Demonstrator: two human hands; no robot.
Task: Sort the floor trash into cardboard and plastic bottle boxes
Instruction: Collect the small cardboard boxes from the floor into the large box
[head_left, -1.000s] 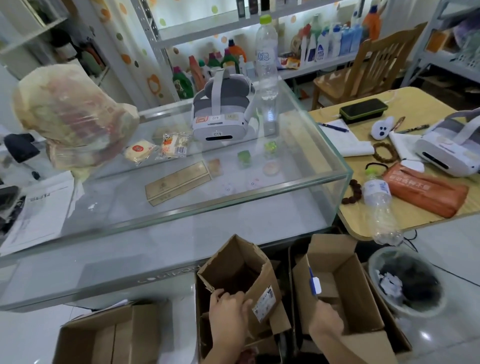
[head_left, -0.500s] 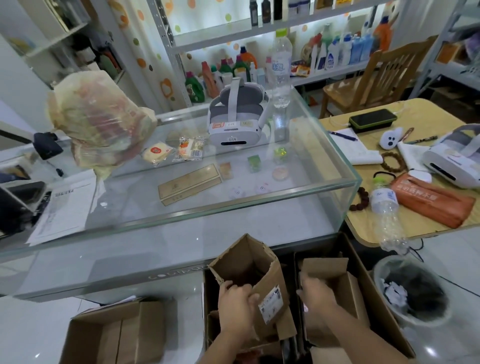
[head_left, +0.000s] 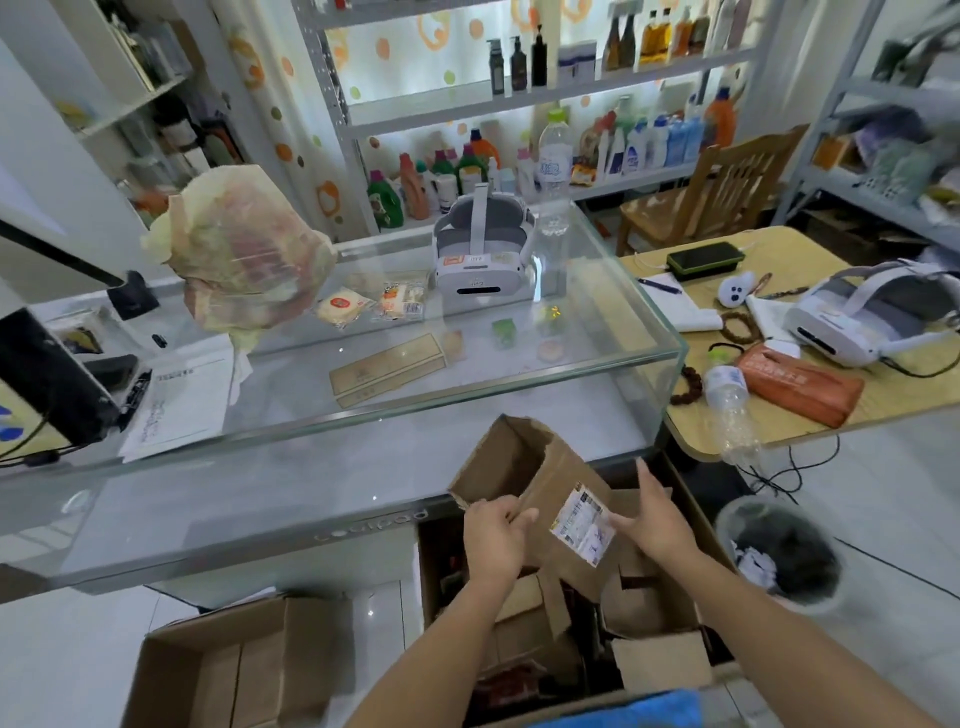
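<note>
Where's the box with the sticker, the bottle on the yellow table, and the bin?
Brown cardboard box with white sticker (head_left: 566, 473): head view, its brown side wall.
Clear plastic bottle lying on its side (head_left: 733, 421): head view, its see-through body.
Round grey bin (head_left: 723, 525): head view, its left rim.

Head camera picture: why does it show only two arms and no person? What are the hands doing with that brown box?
The camera sits on the person's head and looks down, so you see their arms as they do. There is no robot, just two bare hands. The left hand grips the edge of a small cardboard box with a white label, fingers curled round it. The right hand reaches to the labelled side with straight fingers. Under them, on the floor, stands a big carton holding cardboard pieces; another open carton stands left of it. Behind is a glass counter with a white headset on top. A plastic bottle lies on the wooden table's edge.
</note>
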